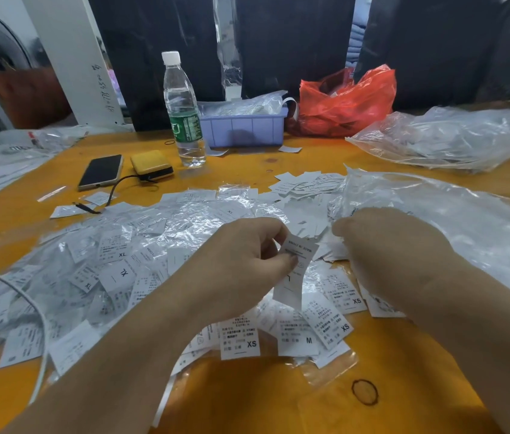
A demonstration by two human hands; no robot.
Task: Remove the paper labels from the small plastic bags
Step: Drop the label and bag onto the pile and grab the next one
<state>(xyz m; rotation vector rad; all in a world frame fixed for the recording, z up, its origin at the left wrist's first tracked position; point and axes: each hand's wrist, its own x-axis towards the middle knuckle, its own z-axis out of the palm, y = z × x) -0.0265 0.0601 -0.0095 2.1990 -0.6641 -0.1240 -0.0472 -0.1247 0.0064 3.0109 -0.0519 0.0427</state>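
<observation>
Across the left of the orange table a heap of small plastic bags is spread, each with a paper label inside. The film looks thin, light and slippery, so a bag is best taken by its open edge while the stiffer paper is drawn out by a corner. A white cable lies across this heap and could be snagged.

Further back, a phone, a yellow power bank and a water bottle stand well apart from the work.

Near the middle, a label is pinched between thumb and fingers of the left hand — it hangs curved and limp, likely easy to crease or tear. Whether film surrounds it cannot be told.

Below it, loose labels lie overlapping.

The right hand reaches down into the pile; its fingertips are hidden, so its grip cannot be told.

On the right, a large clear bag crowds the hand — small bags could be hidden beneath it.
</observation>
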